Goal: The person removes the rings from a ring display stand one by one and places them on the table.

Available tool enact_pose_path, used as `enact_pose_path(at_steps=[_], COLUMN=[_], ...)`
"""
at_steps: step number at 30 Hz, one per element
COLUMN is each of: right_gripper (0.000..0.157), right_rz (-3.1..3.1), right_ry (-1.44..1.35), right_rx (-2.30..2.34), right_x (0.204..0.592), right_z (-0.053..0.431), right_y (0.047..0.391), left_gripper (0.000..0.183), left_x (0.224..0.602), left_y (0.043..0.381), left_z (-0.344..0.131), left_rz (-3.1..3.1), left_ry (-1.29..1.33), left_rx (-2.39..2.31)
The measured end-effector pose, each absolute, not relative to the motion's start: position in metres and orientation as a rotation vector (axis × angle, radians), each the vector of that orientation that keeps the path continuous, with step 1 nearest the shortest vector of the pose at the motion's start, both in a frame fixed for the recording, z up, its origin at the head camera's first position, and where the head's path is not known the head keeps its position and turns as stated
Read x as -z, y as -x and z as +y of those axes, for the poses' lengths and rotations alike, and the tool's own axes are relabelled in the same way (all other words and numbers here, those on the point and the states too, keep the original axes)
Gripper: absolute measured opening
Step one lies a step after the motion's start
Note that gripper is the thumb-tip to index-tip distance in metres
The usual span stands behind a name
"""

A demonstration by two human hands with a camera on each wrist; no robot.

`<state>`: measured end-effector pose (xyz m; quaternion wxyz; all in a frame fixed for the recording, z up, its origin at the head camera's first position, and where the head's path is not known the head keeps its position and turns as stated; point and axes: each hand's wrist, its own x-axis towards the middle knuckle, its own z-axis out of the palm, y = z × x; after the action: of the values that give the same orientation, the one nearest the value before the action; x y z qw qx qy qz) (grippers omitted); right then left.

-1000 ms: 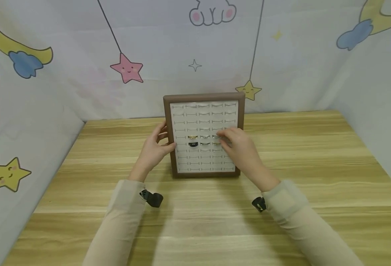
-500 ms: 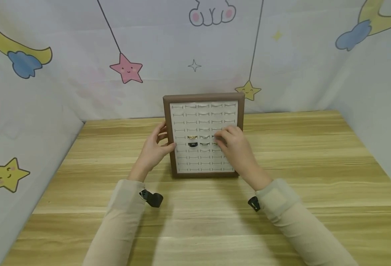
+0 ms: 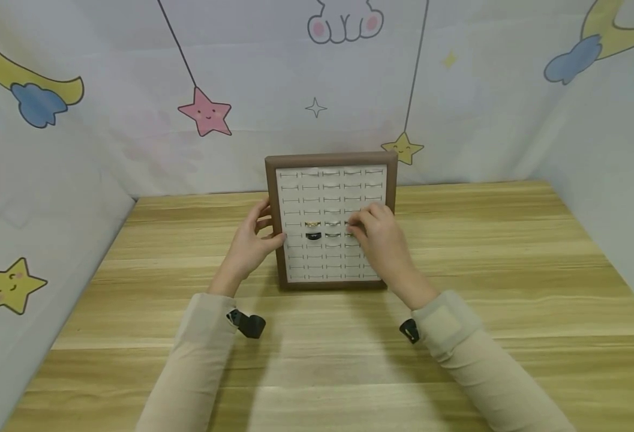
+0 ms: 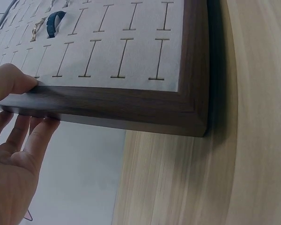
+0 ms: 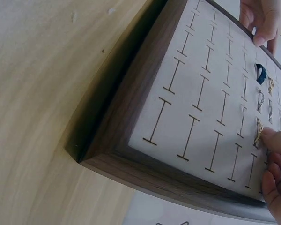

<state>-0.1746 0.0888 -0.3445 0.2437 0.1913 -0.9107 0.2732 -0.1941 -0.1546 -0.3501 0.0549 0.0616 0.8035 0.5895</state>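
Note:
A ring display board with a brown wooden frame (image 3: 330,161) and rows of slits in its pale pad stands upright on the table. My left hand (image 3: 249,243) grips its left edge, thumb on the front and fingers behind. Near the board's middle sit a black ring (image 3: 314,236), a gold ring (image 3: 312,224) above it and two silver rings (image 3: 332,224) to their right. My right hand (image 3: 384,246) pinches a ring at a slit right of these, mostly hidden by the fingers. Beside my right thumb, another gold-coloured ring (image 5: 258,132) shows in the right wrist view.
The board rests on a wood-grain table (image 3: 317,360) near its back edge. Behind it hangs a white cloth (image 3: 273,78) printed with stars and moons. A black strap piece (image 3: 249,324) sticks out at the left cuff, and another at the right.
My right hand has shifted slightly left, its fingertips now covering the ring slit seen a second ago. The left hand and the board have kept their place.

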Motion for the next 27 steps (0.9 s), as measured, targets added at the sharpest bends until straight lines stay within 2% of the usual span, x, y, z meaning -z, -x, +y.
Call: enact_pose_path(at_steps=[10,17,27], right_gripper=[0.009,0.012,0.014], right_rz=[-2.511,-2.531,-2.303], right_ry=[-0.607,-0.569,-0.150], right_rx=[-0.810,-1.037,-1.841], right_x=[0.343,0.341,0.330], right_z=[0.096,0.101,0.117], right_y=[0.177,0.177,0.183], left_gripper=[0.080,0.079,0.079], left_x=[0.350,0.350,0.350], left_y=[0.195,0.193,0.194], left_z=[-0.154,-0.155,-0.154], left_rz=[2.446,2.440,2.444], left_ry=[-0.190,-0.180,-0.172], left_rx=[-1.776,-1.776,-1.756])
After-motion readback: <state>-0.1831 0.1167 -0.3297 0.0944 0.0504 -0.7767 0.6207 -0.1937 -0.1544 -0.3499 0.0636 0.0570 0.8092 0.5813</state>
